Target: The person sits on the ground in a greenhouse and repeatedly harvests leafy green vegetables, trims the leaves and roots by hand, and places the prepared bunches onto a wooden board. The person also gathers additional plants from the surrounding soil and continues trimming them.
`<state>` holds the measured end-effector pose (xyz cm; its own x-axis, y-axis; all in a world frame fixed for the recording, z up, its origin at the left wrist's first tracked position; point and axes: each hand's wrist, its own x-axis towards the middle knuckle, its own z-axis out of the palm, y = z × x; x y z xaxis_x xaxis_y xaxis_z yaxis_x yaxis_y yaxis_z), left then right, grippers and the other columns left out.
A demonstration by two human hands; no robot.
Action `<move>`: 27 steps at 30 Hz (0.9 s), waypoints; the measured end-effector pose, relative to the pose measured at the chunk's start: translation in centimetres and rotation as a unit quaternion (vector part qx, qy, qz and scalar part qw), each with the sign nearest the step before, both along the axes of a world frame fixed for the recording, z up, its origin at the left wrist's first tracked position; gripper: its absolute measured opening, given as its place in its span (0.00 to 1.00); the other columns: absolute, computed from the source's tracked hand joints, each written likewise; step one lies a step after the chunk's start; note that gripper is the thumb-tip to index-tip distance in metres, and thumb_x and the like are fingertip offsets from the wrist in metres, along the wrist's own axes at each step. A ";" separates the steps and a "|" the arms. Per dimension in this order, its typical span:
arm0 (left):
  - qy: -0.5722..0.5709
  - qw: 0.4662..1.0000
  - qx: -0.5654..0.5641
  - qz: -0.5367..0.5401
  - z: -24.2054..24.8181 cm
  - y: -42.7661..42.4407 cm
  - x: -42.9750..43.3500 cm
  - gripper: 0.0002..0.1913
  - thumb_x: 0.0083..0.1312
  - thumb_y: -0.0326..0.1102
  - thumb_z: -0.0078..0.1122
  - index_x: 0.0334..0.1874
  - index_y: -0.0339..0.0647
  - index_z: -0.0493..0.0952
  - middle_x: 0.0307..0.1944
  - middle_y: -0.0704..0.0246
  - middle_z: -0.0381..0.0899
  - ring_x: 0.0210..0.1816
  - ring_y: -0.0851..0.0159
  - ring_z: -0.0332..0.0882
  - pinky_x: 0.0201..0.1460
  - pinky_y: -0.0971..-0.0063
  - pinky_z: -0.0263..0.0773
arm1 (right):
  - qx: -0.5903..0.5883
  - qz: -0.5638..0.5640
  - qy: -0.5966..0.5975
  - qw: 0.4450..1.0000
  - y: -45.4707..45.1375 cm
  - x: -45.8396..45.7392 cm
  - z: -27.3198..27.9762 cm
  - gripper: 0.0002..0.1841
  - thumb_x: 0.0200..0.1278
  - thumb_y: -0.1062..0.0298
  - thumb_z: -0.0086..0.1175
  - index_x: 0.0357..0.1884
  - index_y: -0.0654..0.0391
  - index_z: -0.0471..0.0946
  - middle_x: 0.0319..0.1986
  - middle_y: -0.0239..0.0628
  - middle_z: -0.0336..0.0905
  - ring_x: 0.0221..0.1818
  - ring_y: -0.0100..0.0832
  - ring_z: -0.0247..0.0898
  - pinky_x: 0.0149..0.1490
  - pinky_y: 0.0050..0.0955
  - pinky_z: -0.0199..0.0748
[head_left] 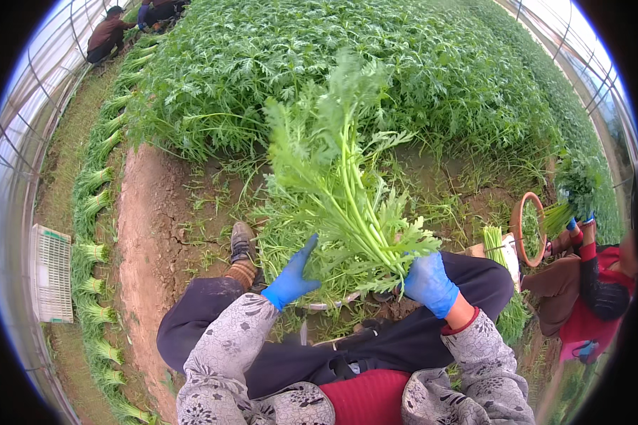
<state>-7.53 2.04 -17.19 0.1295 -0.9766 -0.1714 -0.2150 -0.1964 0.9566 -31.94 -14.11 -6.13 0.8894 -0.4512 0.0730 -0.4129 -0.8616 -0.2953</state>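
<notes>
My right hand (430,281), in a blue glove, is closed around the stem ends of a bunch of leafy greens (356,202). The bunch slants up and to the left, its feathery leaves blurred at the top. To its lower left is my left hand (295,279), also blue-gloved, with thumb and fingers apart and nothing seen in it. Beneath the hands, more cut greens (282,239) lie heaped over a container whose pale rim (329,305) partly shows between my legs.
Standing greens (351,32) fill the bed ahead. Tied bundles (98,252) line the left path beside a white plastic crate (53,273). At right, a person (595,292) holds greens near an orange-rimmed basket (531,228) and another bundle (493,244). Other people crouch far left (106,34).
</notes>
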 end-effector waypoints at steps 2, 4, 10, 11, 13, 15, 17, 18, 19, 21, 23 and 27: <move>0.339 0.936 -0.066 0.065 -0.7 -1.1 -0.3 0.51 0.50 0.36 0.72 0.76 0.43 0.50 0.72 0.55 0.57 0.72 0.53 0.55 0.73 0.61 0.52 | -0.098 0.025 -0.019 0.995 -0.5 -0.4 2.2 0.16 0.44 0.66 0.60 0.39 0.55 0.77 0.29 0.38 0.74 0.33 0.43 0.73 0.34 0.42 0.69; 0.491 0.864 -0.061 0.097 -0.7 -1.7 -1.0 0.50 0.51 0.37 0.72 0.75 0.43 0.51 0.71 0.55 0.57 0.72 0.53 0.56 0.72 0.61 0.54 | -0.207 0.036 -0.089 0.974 -0.8 -0.2 4.2 0.16 0.47 0.66 0.58 0.40 0.57 0.74 0.33 0.40 0.70 0.34 0.41 0.69 0.35 0.39 0.65; 0.538 0.832 -0.064 0.122 3.2 -1.4 -3.0 0.48 0.52 0.39 0.72 0.73 0.42 0.54 0.70 0.57 0.60 0.70 0.54 0.58 0.70 0.61 0.57 | -0.376 0.040 -0.045 0.925 -1.2 0.4 8.9 0.22 0.49 0.71 0.54 0.50 0.65 0.72 0.35 0.39 0.72 0.34 0.36 0.70 0.39 0.34 0.69; 0.534 0.833 -0.070 0.124 3.9 -1.3 -3.2 0.47 0.52 0.39 0.72 0.73 0.42 0.54 0.70 0.57 0.60 0.70 0.54 0.59 0.70 0.61 0.58 | -0.381 0.043 -0.056 0.922 -1.3 0.5 9.4 0.22 0.49 0.71 0.54 0.50 0.65 0.72 0.35 0.39 0.72 0.34 0.37 0.70 0.39 0.35 0.69; 0.527 0.836 -0.086 0.126 5.1 -1.2 -3.6 0.46 0.52 0.40 0.72 0.72 0.42 0.55 0.69 0.57 0.61 0.69 0.54 0.59 0.70 0.61 0.59 | -0.375 0.049 -0.067 0.923 -1.3 1.0 10.4 0.24 0.48 0.70 0.54 0.51 0.65 0.72 0.37 0.40 0.72 0.36 0.38 0.70 0.41 0.35 0.69; 0.510 0.845 -0.104 0.126 5.9 -1.3 -3.9 0.45 0.53 0.41 0.72 0.72 0.41 0.56 0.69 0.57 0.62 0.69 0.55 0.60 0.69 0.61 0.60 | -0.391 0.060 -0.079 0.915 -1.4 1.7 11.0 0.26 0.47 0.68 0.55 0.52 0.65 0.72 0.37 0.40 0.72 0.36 0.38 0.70 0.41 0.35 0.69; 0.495 0.851 -0.125 0.126 6.5 -1.2 -4.4 0.45 0.53 0.41 0.72 0.71 0.41 0.57 0.68 0.58 0.63 0.68 0.55 0.61 0.68 0.62 0.61 | -0.347 0.072 -0.104 0.929 -1.7 2.8 11.2 0.26 0.45 0.64 0.57 0.50 0.62 0.72 0.36 0.38 0.71 0.36 0.39 0.70 0.41 0.34 0.67; 0.486 0.855 -0.137 0.123 6.8 -1.2 -4.5 0.44 0.53 0.42 0.73 0.71 0.41 0.58 0.68 0.58 0.63 0.68 0.55 0.62 0.68 0.62 0.62 | -0.331 0.055 -0.071 0.939 -2.0 3.4 11.1 0.23 0.45 0.64 0.57 0.47 0.60 0.73 0.34 0.37 0.70 0.36 0.39 0.70 0.40 0.35 0.68; 0.473 0.860 -0.148 0.121 7.1 -1.1 -4.8 0.44 0.53 0.42 0.73 0.71 0.41 0.58 0.68 0.58 0.63 0.68 0.55 0.62 0.68 0.62 0.62 | -0.321 0.046 -0.053 0.944 -2.3 4.0 11.0 0.21 0.45 0.65 0.57 0.45 0.58 0.73 0.33 0.36 0.70 0.36 0.39 0.71 0.38 0.35 0.68; 0.449 0.869 -0.170 0.118 7.8 -0.9 -5.1 0.43 0.54 0.43 0.73 0.70 0.41 0.59 0.67 0.59 0.64 0.67 0.56 0.63 0.67 0.62 0.64 | -0.242 0.038 -0.069 0.967 -2.9 4.8 10.7 0.16 0.47 0.68 0.59 0.42 0.55 0.74 0.30 0.38 0.71 0.33 0.44 0.72 0.33 0.40 0.70; 0.423 0.877 -0.195 0.117 8.5 -0.8 -5.4 0.42 0.54 0.43 0.73 0.70 0.40 0.60 0.66 0.59 0.65 0.66 0.56 0.64 0.66 0.62 0.65 | -0.165 0.050 -0.071 0.983 -3.4 5.3 10.3 0.13 0.48 0.69 0.59 0.39 0.54 0.75 0.29 0.40 0.73 0.30 0.47 0.74 0.30 0.42 0.70; 0.314 0.903 -0.254 0.147 9.6 -0.8 -5.6 0.41 0.55 0.44 0.73 0.68 0.40 0.62 0.65 0.60 0.67 0.65 0.57 0.65 0.65 0.62 0.67 | -0.190 0.005 -0.012 0.982 -3.1 5.5 9.8 0.11 0.48 0.70 0.59 0.36 0.54 0.75 0.28 0.41 0.75 0.29 0.46 0.76 0.29 0.41 0.71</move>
